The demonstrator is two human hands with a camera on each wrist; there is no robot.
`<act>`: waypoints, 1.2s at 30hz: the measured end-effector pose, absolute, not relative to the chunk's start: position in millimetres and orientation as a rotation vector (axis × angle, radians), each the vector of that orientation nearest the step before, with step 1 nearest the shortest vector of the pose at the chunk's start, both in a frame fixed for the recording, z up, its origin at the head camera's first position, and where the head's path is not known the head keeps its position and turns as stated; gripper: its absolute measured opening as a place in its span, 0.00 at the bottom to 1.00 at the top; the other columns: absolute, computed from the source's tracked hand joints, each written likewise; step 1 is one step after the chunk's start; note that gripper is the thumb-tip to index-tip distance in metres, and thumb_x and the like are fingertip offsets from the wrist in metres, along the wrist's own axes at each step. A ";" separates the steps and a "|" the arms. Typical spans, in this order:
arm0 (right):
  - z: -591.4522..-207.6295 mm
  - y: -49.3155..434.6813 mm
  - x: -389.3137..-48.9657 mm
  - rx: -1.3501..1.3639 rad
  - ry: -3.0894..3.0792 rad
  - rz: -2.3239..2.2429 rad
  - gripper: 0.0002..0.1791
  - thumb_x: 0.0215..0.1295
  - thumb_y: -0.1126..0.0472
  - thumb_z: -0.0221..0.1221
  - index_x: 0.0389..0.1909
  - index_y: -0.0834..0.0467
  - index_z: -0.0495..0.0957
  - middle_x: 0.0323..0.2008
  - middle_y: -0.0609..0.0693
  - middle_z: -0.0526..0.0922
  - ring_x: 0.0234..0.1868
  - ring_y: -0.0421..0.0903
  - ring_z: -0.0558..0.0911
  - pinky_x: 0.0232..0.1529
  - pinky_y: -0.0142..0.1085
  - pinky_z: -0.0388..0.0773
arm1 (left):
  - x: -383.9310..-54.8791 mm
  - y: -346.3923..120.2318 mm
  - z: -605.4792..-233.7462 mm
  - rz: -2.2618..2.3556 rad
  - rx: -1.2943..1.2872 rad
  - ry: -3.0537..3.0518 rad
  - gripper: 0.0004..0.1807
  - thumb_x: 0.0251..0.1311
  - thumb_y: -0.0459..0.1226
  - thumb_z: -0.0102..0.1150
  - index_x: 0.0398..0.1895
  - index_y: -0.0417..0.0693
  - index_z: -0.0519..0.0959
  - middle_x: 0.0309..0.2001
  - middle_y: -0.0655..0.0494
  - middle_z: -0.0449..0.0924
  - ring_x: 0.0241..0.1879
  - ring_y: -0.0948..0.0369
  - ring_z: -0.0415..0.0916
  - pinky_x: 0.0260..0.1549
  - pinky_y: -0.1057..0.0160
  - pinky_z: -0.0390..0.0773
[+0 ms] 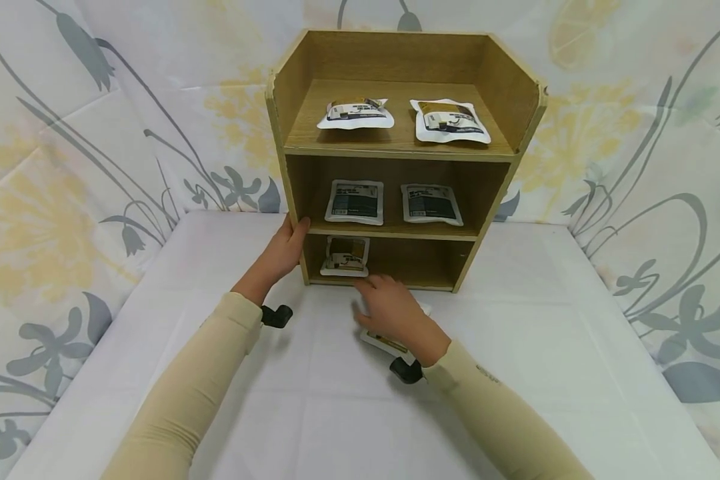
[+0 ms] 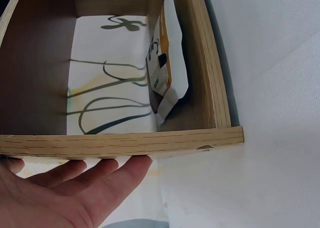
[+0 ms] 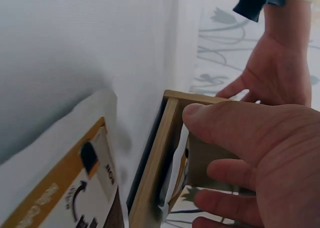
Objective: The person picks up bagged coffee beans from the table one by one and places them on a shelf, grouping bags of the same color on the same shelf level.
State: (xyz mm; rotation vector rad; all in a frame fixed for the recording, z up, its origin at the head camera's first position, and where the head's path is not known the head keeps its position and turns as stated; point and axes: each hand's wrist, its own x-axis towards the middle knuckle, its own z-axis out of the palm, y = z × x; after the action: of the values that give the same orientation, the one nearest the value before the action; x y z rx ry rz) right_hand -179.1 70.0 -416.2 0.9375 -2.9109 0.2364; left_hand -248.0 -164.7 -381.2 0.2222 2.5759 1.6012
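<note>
A small wooden shelf unit point(image 1: 396, 152) stands on the white-covered table. My left hand point(image 1: 279, 250) rests against its left side, fingertips touching the outside of the side board in the left wrist view. A white and gold packet point(image 1: 346, 257) sits at the left of the bottom shelf, also seen as a packet point(image 2: 167, 58) in the left wrist view. My right hand point(image 1: 390, 310) hovers just in front of that shelf, fingers loose and holding nothing. Beneath it another white and gold packet point(image 1: 389, 344) lies on the table, partly hidden by the hand.
On the middle shelf are two dark-labelled packets, a left one point(image 1: 355, 202) and a right one point(image 1: 432, 204). The top shelf bears two white and gold packets, a left one point(image 1: 357, 114) and a right one point(image 1: 450, 121). Floral cloth point(image 1: 156, 100) hangs behind the table point(image 1: 216, 400).
</note>
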 end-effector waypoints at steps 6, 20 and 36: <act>-417.9 77.7 -169.7 0.928 -2.930 0.190 0.32 0.60 0.47 0.64 0.62 0.59 0.73 0.58 0.56 0.77 0.60 0.56 0.76 0.60 0.49 0.73 | -247.2 -164.4 -380.7 1.594 0.215 2.571 0.38 0.72 0.60 0.25 0.78 0.57 0.33 0.74 0.41 0.50 0.68 0.39 0.61 0.60 0.39 0.69; -424.0 90.4 -154.9 0.862 -3.043 0.178 0.30 0.56 0.46 0.67 0.57 0.59 0.77 0.55 0.56 0.79 0.59 0.56 0.76 0.55 0.52 0.75 | -245.6 -163.7 -380.6 1.594 0.203 2.576 0.38 0.72 0.60 0.25 0.78 0.58 0.33 0.74 0.41 0.51 0.68 0.41 0.63 0.59 0.39 0.70; -436.3 99.4 -151.7 0.891 -3.014 0.133 0.29 0.55 0.44 0.69 0.51 0.60 0.80 0.52 0.54 0.81 0.52 0.53 0.80 0.47 0.50 0.79 | -247.2 -165.7 -381.0 1.581 0.197 2.560 0.37 0.73 0.60 0.25 0.78 0.60 0.33 0.75 0.42 0.50 0.69 0.40 0.60 0.59 0.39 0.70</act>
State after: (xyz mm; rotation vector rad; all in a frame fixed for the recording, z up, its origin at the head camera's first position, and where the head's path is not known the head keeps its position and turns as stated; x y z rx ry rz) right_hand -151.7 99.4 -436.3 0.8913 -3.0142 0.1331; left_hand -247.2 -165.7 -381.0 0.1968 2.5604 1.5813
